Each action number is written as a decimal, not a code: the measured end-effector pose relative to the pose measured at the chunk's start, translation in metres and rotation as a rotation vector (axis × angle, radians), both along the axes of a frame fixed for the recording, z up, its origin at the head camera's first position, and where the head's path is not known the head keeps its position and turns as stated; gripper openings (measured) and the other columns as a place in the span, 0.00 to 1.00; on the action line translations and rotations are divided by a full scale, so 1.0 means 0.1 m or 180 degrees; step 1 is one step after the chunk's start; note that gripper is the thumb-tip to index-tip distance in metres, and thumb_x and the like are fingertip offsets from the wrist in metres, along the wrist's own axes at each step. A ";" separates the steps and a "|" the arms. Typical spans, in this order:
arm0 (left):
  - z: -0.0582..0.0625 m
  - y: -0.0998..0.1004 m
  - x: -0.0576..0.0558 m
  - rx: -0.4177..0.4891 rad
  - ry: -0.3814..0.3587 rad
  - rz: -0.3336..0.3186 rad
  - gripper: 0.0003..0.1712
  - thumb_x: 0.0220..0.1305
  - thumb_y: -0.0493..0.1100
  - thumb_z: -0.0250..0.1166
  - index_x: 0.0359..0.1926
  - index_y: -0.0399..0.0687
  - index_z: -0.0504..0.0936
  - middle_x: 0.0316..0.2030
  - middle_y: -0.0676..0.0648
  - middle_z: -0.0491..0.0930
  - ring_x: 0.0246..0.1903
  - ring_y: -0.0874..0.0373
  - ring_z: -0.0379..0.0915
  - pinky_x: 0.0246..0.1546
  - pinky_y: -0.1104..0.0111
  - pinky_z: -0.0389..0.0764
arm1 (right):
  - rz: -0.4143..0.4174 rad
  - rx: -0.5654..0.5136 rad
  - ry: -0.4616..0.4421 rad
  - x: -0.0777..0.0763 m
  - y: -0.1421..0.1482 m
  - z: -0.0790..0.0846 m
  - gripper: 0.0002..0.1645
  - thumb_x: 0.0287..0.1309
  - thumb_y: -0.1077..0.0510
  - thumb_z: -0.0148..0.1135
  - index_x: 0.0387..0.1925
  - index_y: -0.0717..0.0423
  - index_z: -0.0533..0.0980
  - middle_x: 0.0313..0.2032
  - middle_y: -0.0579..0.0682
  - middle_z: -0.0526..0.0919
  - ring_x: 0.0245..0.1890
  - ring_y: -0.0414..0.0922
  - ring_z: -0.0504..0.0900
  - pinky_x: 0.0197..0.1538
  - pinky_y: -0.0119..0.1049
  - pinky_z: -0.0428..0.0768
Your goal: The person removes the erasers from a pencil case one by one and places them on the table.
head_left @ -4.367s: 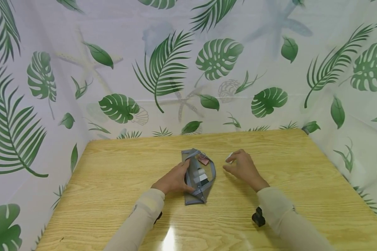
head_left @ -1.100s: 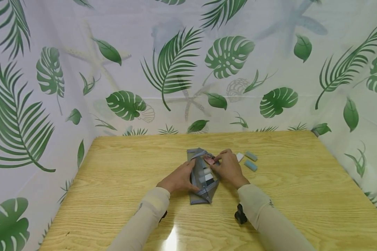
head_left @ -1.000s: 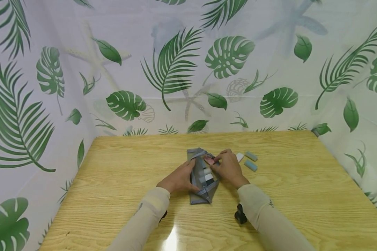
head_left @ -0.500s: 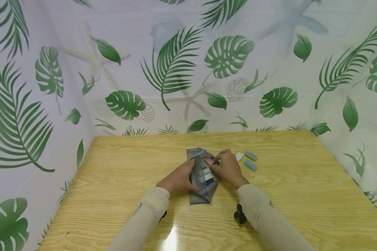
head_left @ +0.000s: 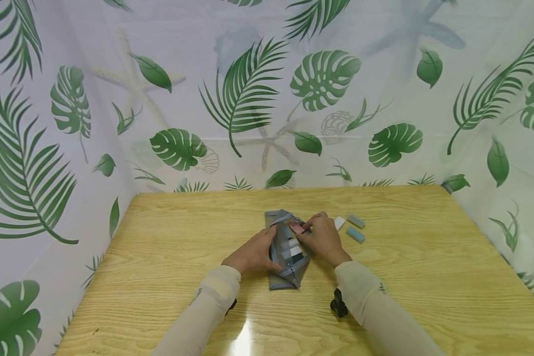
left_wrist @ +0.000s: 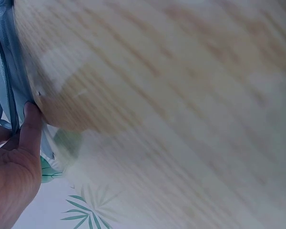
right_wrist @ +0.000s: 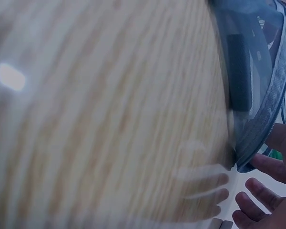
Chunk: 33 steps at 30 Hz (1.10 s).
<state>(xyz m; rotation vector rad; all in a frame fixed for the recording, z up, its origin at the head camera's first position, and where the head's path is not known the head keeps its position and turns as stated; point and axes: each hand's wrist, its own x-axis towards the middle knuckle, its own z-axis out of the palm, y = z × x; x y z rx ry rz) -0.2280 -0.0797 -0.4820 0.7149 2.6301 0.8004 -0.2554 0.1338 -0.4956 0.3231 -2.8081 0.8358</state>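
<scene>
A grey-blue see-through zip pouch (head_left: 282,284) lies unzipped in the middle of the table. My left hand (head_left: 252,251) grips its left side, thumb and fingers spread along the opening. In the left wrist view the fingers hold the pouch's edge. A pink block (head_left: 295,227) like an eraser shows at the far end of the opening. My right hand (head_left: 324,238) pinches the right end of this pink block at the pouch's rim. In the right wrist view its fingers straddle the zip edge (right_wrist: 257,138). White and dark pieces (head_left: 295,250) lie inside the pouch.
To the right of my right hand lie a white block (head_left: 339,223) and two blue blocks (head_left: 355,235) like erasers. The wood-grain table (head_left: 182,222) ends at a leaf-print cloth (head_left: 267,163) hung behind and at both sides.
Since the oldest frame my right hand has let go of the white block on the table and moved left to the pouch's opening. Over the last second both hands stay nearly still.
</scene>
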 end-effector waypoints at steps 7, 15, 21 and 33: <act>0.00 0.02 0.00 -0.0063 0.0000 0.0028 0.66 0.54 0.51 0.80 0.80 0.37 0.46 0.74 0.36 0.58 0.71 0.45 0.60 0.68 0.56 0.67 | -0.0024 -0.0035 0.0001 0.01 -0.01 0.00 0.13 0.51 0.58 0.79 0.29 0.66 0.88 0.39 0.62 0.82 0.44 0.58 0.79 0.49 0.54 0.80; -0.03 0.02 -0.01 -0.0049 0.0008 0.0031 0.66 0.53 0.51 0.81 0.80 0.38 0.46 0.74 0.36 0.58 0.70 0.45 0.61 0.68 0.56 0.67 | -0.0025 -0.0080 -0.0022 0.02 -0.01 -0.01 0.13 0.52 0.58 0.79 0.28 0.67 0.87 0.38 0.61 0.83 0.42 0.57 0.79 0.48 0.53 0.80; -0.03 0.01 -0.02 -0.0004 -0.0004 0.0021 0.67 0.53 0.51 0.81 0.80 0.39 0.46 0.75 0.37 0.57 0.71 0.45 0.60 0.68 0.56 0.67 | -0.0038 -0.0115 -0.0027 0.03 -0.01 0.01 0.12 0.52 0.59 0.78 0.29 0.66 0.87 0.39 0.61 0.82 0.43 0.57 0.79 0.49 0.54 0.79; -0.03 -0.01 -0.02 0.0045 0.0008 -0.0009 0.66 0.54 0.50 0.80 0.80 0.38 0.46 0.75 0.36 0.58 0.70 0.45 0.61 0.68 0.56 0.67 | 0.0022 -0.0077 0.0026 0.05 0.01 0.06 0.10 0.54 0.59 0.77 0.30 0.64 0.88 0.38 0.59 0.83 0.44 0.56 0.79 0.50 0.53 0.79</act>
